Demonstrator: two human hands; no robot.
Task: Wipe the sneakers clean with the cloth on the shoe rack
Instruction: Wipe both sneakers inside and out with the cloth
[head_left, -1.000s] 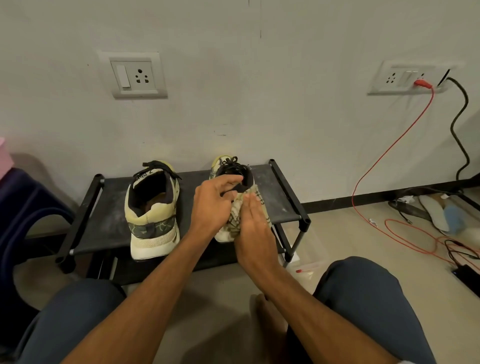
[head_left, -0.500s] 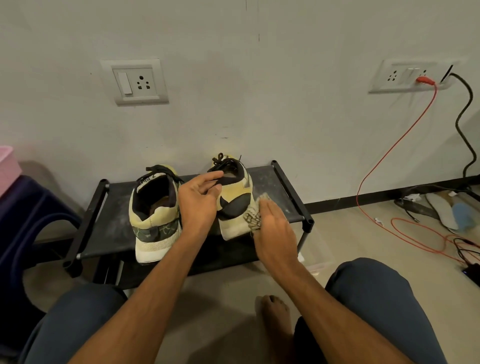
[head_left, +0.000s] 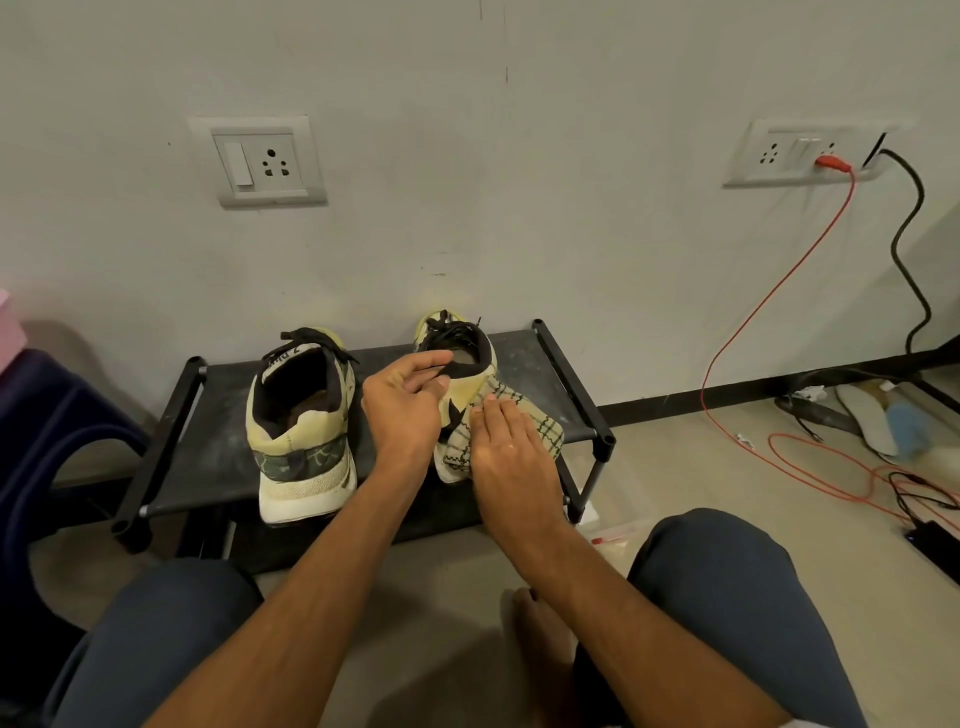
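The black tube-framed shoe rack (head_left: 569, 374), with a dusty dark fabric shelf, stands against the pale wall; two pale yellow sneakers with black collars and black laces sit on its shelf, heels toward the person. The left-hand sneaker (head_left: 304, 436), with a dark patterned band across its heel and a white sole, stands untouched by either hand; the right-hand sneaker (head_left: 465, 387) is near it, largely hidden behind the hands. The left hand (head_left: 402, 410) grips the right-hand sneaker at its black collar, forefinger laid along the rim and the other fingers curled in below it. The right hand (head_left: 511, 457) lies flat, fingers straight and close together, pressing the cream, dark-checked cloth (head_left: 543, 428) against the heel and outer side of that sneaker; the cloth drapes down over the shoe's back.

A white switch-and-socket plate (head_left: 262, 161) is on the wall above the rack; a second plate (head_left: 779, 153) to the right carries a red cable (head_left: 779, 291) and a black cable (head_left: 909, 249), which trail down to the beige floor. A navy chair (head_left: 52, 415) stands just left of the rack; a pale insole (head_left: 862, 415) lies on the floor well to the right; a clear plastic bag (head_left: 618, 535) lies by the rack's right leg. The person's knees, in blue-grey trousers (head_left: 727, 587), frame the view, with a bare foot (head_left: 540, 639) between them.
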